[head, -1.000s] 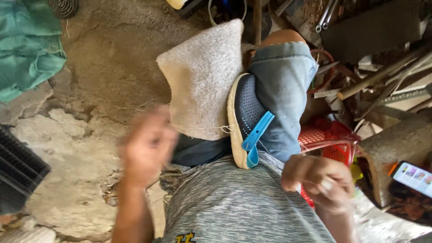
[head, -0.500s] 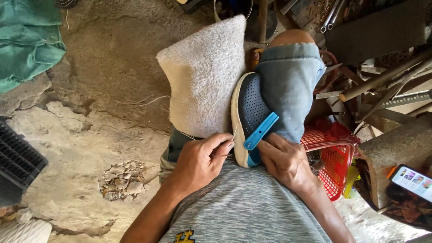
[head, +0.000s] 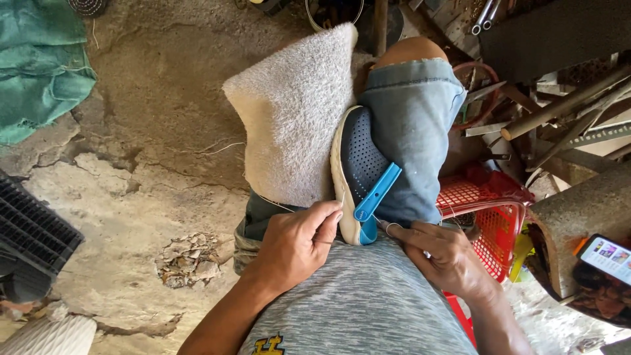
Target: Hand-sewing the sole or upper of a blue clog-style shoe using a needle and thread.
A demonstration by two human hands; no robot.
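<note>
A dark blue perforated clog shoe with a white sole and a bright blue strap lies on my lap, wedged between a grey-white towel on the left and my denim-clad knee on the right. My left hand pinches at the shoe's heel edge, fingers closed on the sole rim and a thin thread. My right hand sits just right of the heel, fingers closed around a thin needle-like tool pointing at the strap.
A red plastic basket stands at my right. Metal pipes and scrap crowd the upper right. A phone rests on a concrete block. Green cloth lies upper left, a black grate at left, rough concrete floor between.
A second ago both hands were apart and blurred in motion. They have come together at the shoe's heel and now hold still there.
</note>
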